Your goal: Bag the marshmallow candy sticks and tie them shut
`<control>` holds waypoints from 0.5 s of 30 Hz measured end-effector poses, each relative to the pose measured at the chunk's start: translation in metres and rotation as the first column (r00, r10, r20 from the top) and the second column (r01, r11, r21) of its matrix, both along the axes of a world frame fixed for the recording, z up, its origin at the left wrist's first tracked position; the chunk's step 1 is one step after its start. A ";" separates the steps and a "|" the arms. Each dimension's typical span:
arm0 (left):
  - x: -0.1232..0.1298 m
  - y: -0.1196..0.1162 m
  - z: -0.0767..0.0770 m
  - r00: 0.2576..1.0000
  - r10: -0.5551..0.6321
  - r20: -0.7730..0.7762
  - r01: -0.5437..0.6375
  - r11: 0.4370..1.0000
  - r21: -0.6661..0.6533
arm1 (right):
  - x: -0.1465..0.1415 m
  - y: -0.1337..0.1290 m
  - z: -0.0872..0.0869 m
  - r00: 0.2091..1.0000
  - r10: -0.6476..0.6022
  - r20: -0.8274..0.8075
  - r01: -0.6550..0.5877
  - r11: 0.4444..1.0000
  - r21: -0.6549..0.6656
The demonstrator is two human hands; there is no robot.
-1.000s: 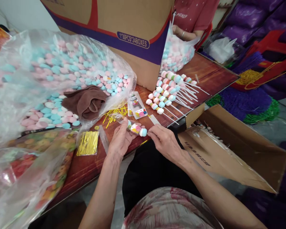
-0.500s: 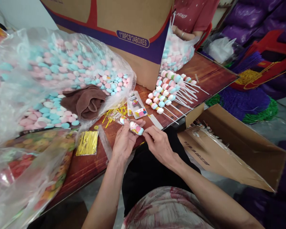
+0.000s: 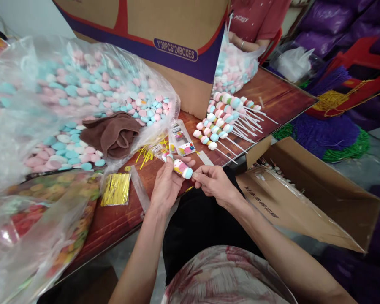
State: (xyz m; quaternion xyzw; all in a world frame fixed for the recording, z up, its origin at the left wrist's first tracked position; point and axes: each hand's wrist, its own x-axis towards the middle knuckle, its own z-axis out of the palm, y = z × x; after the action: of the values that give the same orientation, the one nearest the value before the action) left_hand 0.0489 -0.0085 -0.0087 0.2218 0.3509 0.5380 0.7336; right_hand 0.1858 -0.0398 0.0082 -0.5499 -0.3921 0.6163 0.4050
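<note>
A marshmallow skewer [image 3: 181, 167] in a clear printed wrapper lies across my left hand [image 3: 168, 180], whose thumb and fingers hold it. At its lower right end, by a pale blue marshmallow, my right hand [image 3: 210, 180] pinches the gathered wrapper end or stick; which of these I cannot tell. Just beyond my hands lie printed clear bags [image 3: 181, 139] and loose yellow twist ties [image 3: 148, 154]. A pack of gold twist ties [image 3: 115, 190] is on the table left of my left hand.
Finished-looking skewers [image 3: 221, 118] lie in rows on the table [image 3: 272, 95]. A big bag of marshmallows [image 3: 82, 90], a brown cloth [image 3: 114, 133] and a tall carton [image 3: 177, 25] stand behind. An open box [image 3: 291, 202] sits right; a person in a red shirt [image 3: 256, 21] is beyond.
The wrapped skewer has turned slightly, showing more of its printed wrapper. My right hand has shifted a little right and up, still pinching at the end.
</note>
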 end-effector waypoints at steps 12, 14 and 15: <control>-0.007 0.003 0.006 1.000 0.003 -0.018 -0.004 0.998 -0.062 | -0.004 -0.014 -0.016 0.643 -0.243 0.726 -0.326 0.771 0.547; -0.007 0.003 0.008 0.999 -0.007 -0.032 0.004 0.996 -0.094 | 0.001 -0.013 -0.017 0.572 -0.272 0.774 -0.367 0.759 0.538; -0.008 0.003 0.008 0.999 -0.010 -0.040 0.006 0.994 -0.110 | 0.003 -0.012 -0.016 0.541 -0.287 0.791 -0.380 0.755 0.534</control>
State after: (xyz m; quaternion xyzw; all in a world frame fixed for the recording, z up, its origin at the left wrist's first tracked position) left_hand 0.0410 -0.0051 -0.0003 0.1934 0.3937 0.5104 0.7397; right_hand 0.1892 -0.0520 -0.0081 -0.5851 -0.7405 0.1083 0.3126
